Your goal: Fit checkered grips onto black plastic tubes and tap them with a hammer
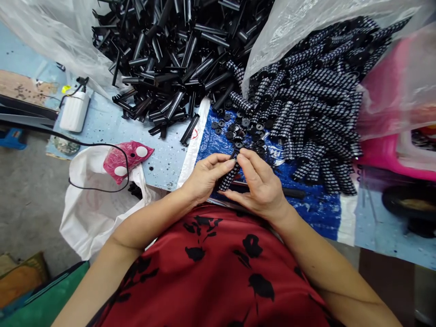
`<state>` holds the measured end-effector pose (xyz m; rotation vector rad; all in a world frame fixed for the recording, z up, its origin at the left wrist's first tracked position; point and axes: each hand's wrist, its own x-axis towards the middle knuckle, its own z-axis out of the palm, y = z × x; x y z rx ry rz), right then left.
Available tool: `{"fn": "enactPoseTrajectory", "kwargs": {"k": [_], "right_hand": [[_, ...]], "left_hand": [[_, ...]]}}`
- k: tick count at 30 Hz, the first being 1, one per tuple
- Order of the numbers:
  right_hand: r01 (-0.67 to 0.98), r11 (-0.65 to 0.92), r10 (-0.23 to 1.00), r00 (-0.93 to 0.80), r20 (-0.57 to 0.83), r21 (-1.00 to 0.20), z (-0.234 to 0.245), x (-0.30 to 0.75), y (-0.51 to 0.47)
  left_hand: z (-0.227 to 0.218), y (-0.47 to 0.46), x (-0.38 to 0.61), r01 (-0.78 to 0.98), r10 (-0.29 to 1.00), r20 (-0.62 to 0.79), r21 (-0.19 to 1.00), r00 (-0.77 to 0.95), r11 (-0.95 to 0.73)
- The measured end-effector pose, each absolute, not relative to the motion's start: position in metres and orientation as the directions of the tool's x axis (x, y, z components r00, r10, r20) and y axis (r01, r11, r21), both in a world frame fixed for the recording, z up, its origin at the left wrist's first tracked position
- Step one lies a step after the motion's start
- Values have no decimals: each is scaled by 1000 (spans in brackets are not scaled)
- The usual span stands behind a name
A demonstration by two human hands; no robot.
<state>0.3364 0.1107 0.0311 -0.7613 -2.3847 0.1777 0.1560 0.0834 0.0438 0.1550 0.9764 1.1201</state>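
Observation:
My left hand (205, 175) and my right hand (259, 184) meet over the near edge of the table, both closed on one black-and-white patterned tube (229, 177). The tube slants between my palms, and my fingertips pinch at its upper end. Just beyond my fingers lie several small black round caps (235, 129) on a blue sheet (316, 206). A heap of the same patterned tubes (316, 109) spreads to the right. A large pile of plain black tubes (173, 54) fills the far middle of the table.
A white spray bottle (74, 110) stands at the left on the light blue table (109, 122). A pink patterned pouch (126, 159) lies on a white bag (88, 204), crossed by a black cable (85, 144). Clear plastic bags (323, 22) drape over the piles; a pink item (384, 150) sits at the right.

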Motion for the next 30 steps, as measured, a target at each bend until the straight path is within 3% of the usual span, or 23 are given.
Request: {"fn": "enactPoseTrajectory", "kwargs": {"k": [5, 7, 10, 12, 15, 19, 24, 26, 30], "right_hand": [[507, 763, 645, -635, 425, -400, 27, 340, 107], [517, 731, 674, -644, 361, -445, 22, 351, 104], [613, 715, 696, -669, 262, -335, 14, 374, 98], [644, 725, 689, -687, 233, -245, 12, 385, 93], [654, 698, 716, -638, 282, -291, 22, 381, 90], [627, 670, 741, -532, 409, -397, 35, 355, 99], [665, 723, 689, -675, 263, -187, 28, 334, 112], [631, 740, 671, -677, 303, -231, 31, 332, 111], [405, 842, 537, -690, 485, -357, 38, 326, 103]], "left_hand": [[32, 81, 147, -598, 779, -603, 564, 174, 570], [23, 78, 137, -482, 834, -539, 703, 120, 523], [11, 73, 112, -37, 961, -270, 963, -60, 268], [7, 72, 94, 338, 989, -138, 930, -51, 147], [9, 76, 75, 663, 985, -166, 742, 46, 94], [15, 91, 69, 693, 918, -386, 686, 89, 221], [12, 105, 70, 628, 873, -480, 706, 83, 329], [12, 109, 69, 631, 875, -472, 712, 105, 308], [15, 119, 66, 650, 842, -515, 697, 160, 302]]}}
